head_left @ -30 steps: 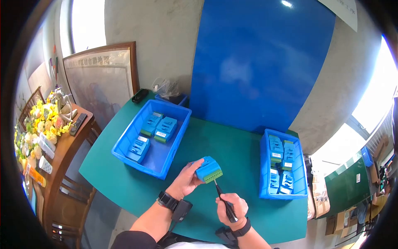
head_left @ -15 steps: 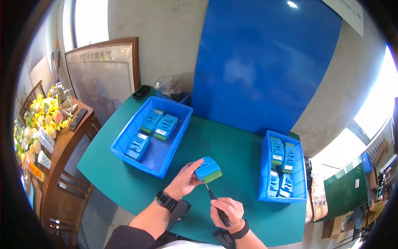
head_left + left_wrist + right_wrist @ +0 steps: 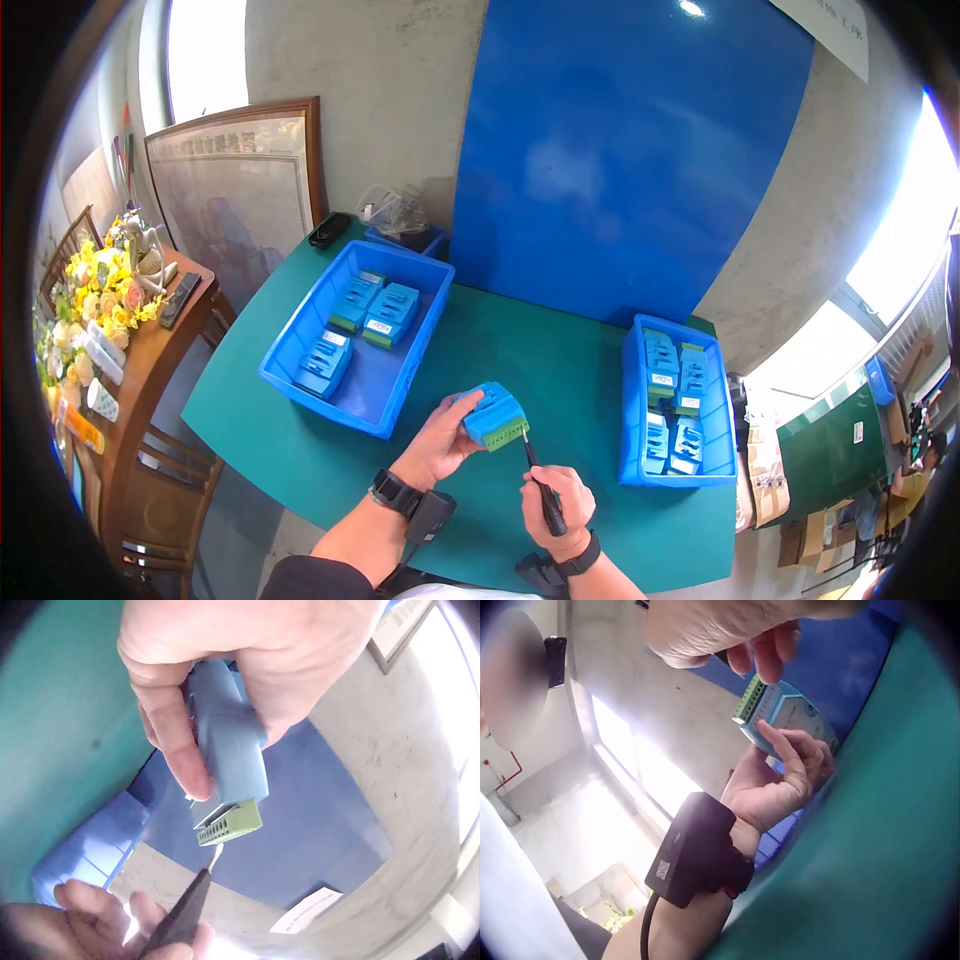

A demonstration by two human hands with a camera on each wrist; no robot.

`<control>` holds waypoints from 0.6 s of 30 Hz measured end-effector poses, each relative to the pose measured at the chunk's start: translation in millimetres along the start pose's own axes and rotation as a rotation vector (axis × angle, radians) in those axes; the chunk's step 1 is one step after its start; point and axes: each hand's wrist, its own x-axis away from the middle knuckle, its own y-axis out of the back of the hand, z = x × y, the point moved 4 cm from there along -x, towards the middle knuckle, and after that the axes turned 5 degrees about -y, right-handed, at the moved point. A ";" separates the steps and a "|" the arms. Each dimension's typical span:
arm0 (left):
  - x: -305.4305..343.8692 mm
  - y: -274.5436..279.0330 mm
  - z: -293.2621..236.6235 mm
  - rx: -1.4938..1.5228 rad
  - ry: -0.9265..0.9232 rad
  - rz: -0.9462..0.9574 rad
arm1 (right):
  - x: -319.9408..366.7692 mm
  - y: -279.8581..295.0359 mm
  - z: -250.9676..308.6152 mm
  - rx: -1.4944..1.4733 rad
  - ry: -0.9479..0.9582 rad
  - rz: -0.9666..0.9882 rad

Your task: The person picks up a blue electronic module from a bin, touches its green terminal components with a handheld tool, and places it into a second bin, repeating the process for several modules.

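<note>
My left hand [image 3: 437,441] grips a blue electronic module [image 3: 490,408] above the table, thumb on one side and fingers on the other. Along the module's near end runs a green terminal block [image 3: 231,823] with a row of small holes. A black-handled screwdriver [image 3: 545,497] is in my right hand [image 3: 562,507], its shaft pointing up at the right end of the terminal block. In the left wrist view the screwdriver's tip [image 3: 217,851] is right at the green block. The right wrist view has most of the screwdriver hidden behind my right hand.
On the green table [image 3: 500,330], a blue bin [image 3: 285,375] at left holds 3 similar modules. A narrower blue bin [image 3: 680,480] at right contains several more. Behind the left bin lie a clear plastic bag [image 3: 395,212] and a black object [image 3: 329,230]. A blue panel [image 3: 630,150] stands at the back.
The screwdriver dropped back to the left, away from the block's middle, then moved up and right to its right end. The module has tilted slightly in my left hand.
</note>
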 end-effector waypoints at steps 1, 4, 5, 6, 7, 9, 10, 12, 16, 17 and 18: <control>0.7 -0.3 -0.7 -0.013 -0.015 -0.014 | 2.5 2.3 -1.2 -0.016 -0.016 -0.014; -0.3 4.8 -1.7 -0.009 -0.039 -0.021 | 0.4 0.3 -6.8 -0.022 -0.071 -0.004; -1.3 5.4 -1.5 -0.002 -0.040 -0.014 | -0.5 -0.9 -9.4 -0.014 -0.091 0.005; 0.0 3.9 -3.1 -0.022 -0.070 -0.033 | 1.0 -0.3 -12.4 -0.046 -0.121 -0.025; 2.7 0.0 -4.7 -0.043 -0.098 -0.048 | 3.9 0.7 -15.5 -0.075 -0.152 -0.057; 8.4 -8.8 -8.8 -0.143 -0.162 -0.057 | 7.3 3.3 -18.0 -0.168 -0.208 -0.126; 11.7 -13.7 -11.6 -0.221 -0.201 -0.052 | 6.0 2.7 -17.7 -0.198 -0.244 -0.140; 12.3 -17.0 -14.2 -0.336 -0.261 0.014 | 2.2 1.3 -16.9 -0.261 -0.316 -0.170; 6.4 -9.7 -5.7 -0.449 -0.247 0.158 | -6.3 3.5 -25.6 -0.106 -0.249 -0.064; 6.2 -8.4 -3.0 -0.471 -0.220 0.167 | -6.2 3.3 -25.8 -0.143 -0.330 -0.065; 7.5 -9.8 -2.0 -0.525 -0.224 0.180 | -10.1 3.4 -22.5 -0.109 -0.326 -0.053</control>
